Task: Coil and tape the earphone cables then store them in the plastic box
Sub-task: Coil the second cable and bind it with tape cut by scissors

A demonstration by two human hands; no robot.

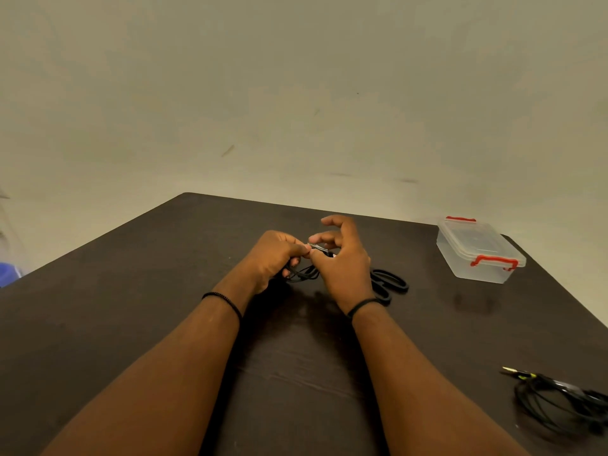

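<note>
Both hands meet over the middle of the table (131,291): the left hand (274,258) is curled round a black earphone cable bundle (304,274) whose loops hang just below and between the two hands. The right hand (345,261) pinches a short pale strip, probably tape (317,247), between thumb and forefinger, its other fingers spread loosely. That strip runs left to right across the gap, so the wrap likely turns on it. The plastic box (478,251) sits closed, well apart at far right, nearer the right hand.
</note>
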